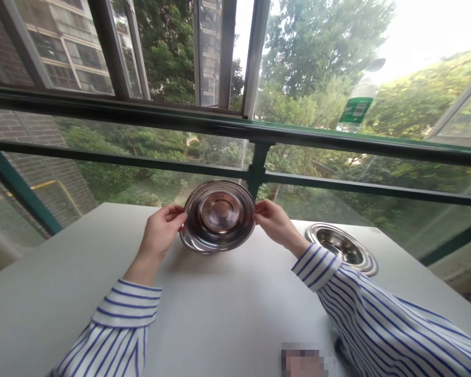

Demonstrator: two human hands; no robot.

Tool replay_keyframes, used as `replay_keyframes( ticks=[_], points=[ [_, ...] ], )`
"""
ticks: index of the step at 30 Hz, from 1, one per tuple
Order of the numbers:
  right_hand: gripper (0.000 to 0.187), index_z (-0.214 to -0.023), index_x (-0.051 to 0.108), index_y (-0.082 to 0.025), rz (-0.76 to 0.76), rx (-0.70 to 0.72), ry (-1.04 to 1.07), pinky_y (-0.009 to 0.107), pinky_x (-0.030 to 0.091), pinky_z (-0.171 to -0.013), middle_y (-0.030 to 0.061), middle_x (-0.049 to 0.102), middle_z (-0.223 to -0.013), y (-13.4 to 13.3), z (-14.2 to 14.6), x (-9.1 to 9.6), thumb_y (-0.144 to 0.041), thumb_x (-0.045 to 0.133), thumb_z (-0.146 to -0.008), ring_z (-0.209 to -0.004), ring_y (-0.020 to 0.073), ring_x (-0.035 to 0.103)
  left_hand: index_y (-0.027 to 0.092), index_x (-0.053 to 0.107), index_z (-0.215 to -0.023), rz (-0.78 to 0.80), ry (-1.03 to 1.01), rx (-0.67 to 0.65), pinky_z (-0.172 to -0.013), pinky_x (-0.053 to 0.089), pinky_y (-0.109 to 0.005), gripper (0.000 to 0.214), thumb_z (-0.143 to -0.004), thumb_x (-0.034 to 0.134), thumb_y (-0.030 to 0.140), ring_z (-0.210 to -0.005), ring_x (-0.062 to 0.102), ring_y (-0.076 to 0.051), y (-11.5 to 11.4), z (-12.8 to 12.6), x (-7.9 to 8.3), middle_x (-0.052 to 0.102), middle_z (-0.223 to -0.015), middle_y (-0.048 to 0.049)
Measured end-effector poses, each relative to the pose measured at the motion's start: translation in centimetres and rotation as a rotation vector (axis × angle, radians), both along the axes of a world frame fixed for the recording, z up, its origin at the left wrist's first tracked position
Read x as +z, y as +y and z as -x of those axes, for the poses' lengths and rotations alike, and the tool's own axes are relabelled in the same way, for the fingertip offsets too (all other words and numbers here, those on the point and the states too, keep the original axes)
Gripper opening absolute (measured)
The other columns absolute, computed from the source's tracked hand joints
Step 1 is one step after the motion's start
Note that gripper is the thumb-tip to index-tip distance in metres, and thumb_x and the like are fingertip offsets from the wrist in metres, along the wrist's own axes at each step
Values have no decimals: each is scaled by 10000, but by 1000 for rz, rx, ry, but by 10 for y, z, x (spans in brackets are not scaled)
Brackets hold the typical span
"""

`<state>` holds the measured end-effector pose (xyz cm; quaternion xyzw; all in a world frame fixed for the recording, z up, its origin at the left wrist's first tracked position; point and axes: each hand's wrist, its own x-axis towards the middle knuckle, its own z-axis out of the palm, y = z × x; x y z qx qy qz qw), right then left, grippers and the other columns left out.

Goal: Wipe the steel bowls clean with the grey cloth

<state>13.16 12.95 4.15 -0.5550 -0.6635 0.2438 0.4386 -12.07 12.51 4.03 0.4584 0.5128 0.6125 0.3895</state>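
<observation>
A shiny round metal bowl (221, 211) with a wide rim is held up over the white table (204, 309), tilted so that a full circular side faces me. My left hand (161, 226) pinches its rim on the left, thumb and fingers closed. On the opposite side, my right hand (273, 220) grips the rim between thumb and fingers. Behind my right wrist, a second metal bowl (367, 256) with a broad ringed rim rests on the table, partly covered by the striped sleeve.
A clear plastic bottle with a green label (355, 111) stands by the dark railing (204, 125), beyond the table's far edge. Glass panes and green posts border the table. At the bottom, a pixelated patch (304, 361) hides something on the table.
</observation>
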Motion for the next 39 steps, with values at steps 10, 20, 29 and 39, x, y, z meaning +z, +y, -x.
replay_keyframes(
  ticks=[10, 20, 29, 39],
  points=[
    [126, -848, 580, -162, 27, 15, -16, 252, 472, -588, 4, 636, -676, -42, -33, 24, -192, 572, -727, -618, 141, 613, 146, 627, -738, 33, 50, -174, -591, 478, -259, 285, -542, 737, 321, -663, 584, -149, -16, -16, 9, 639, -694, -3],
    [137, -859, 614, -138, 142, 14, -34, 237, 464, -568, 11, 653, -637, -68, -73, 6, -179, 551, -745, -602, 142, 618, 142, 609, -775, 145, 155, -377, -550, 494, -279, 274, -601, 713, 326, -614, 592, -152, -33, -48, -4, 625, -707, -14],
    [180, -902, 633, -126, 216, -41, -83, 250, 453, -585, 4, 638, -616, -82, -95, -18, -175, 551, -750, -596, 152, 613, 121, 587, -797, 244, 201, -447, -570, 504, -299, 264, -640, 682, 311, -589, 593, -140, -47, -70, -23, 608, -756, -29],
    [271, -1017, 614, -108, 284, -78, -92, 243, 470, -582, 11, 652, -654, -88, -101, -48, -151, 561, -755, -599, 145, 620, 127, 596, -712, 311, 157, -429, -542, 484, -275, 235, -598, 703, 303, -539, 567, -122, -55, -80, -48, 610, -649, -12]
  ],
)
